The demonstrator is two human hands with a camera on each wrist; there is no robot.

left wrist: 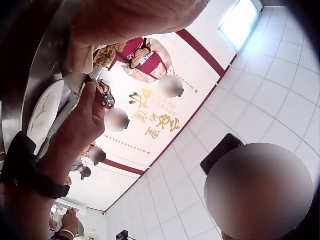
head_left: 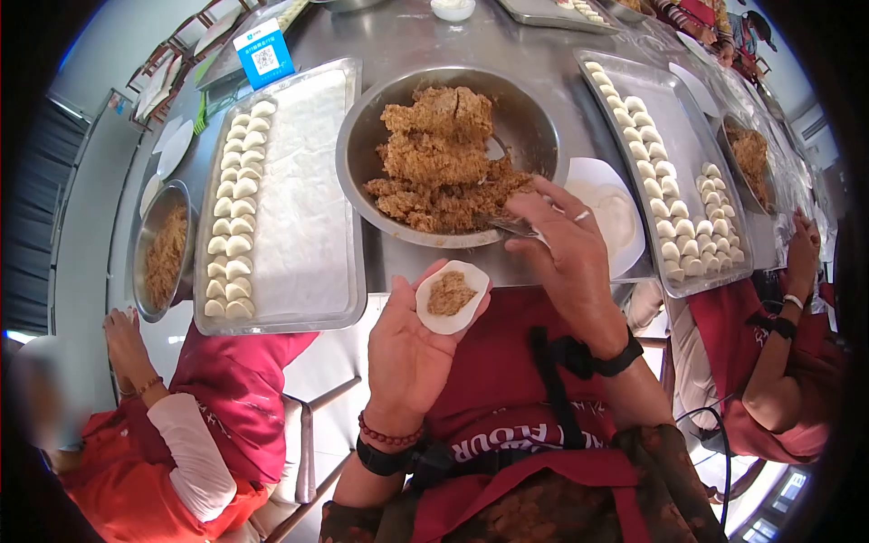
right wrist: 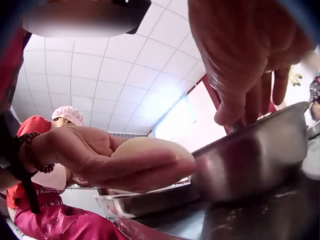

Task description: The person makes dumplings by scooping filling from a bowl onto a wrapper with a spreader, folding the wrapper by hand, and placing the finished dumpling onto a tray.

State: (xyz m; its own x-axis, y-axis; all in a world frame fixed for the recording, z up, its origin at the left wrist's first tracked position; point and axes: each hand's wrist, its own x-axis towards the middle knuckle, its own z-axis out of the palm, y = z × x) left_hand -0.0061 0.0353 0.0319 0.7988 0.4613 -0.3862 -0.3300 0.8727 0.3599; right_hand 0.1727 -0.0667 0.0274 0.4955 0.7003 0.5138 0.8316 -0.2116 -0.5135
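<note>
My left hand (head_left: 409, 348) carries a round dumpling wrapper (head_left: 424, 306) on its fingers, palm up. A flattened mound of brown filling (head_left: 450, 294) covers the wrapper's middle. In the right wrist view, the straight fingers lie under the pale wrapper (right wrist: 150, 146). At the near right rim of a large steel bowl (head_left: 348, 167), my right hand (head_left: 570, 249) pinches a thin metal utensil (head_left: 518, 226); its working end is mostly hidden by the fingers and filling. Heaped brown filling (head_left: 434, 154) fills much of the bowl.
A tray (head_left: 317, 199) with rows of dumplings stands left; another tray (head_left: 674, 104) of dumplings is at right. White plates with wrappers (head_left: 605, 208) sit beside the bowl. Smaller filling bowls (head_left: 163, 253) flank both sides. People sit close on either side.
</note>
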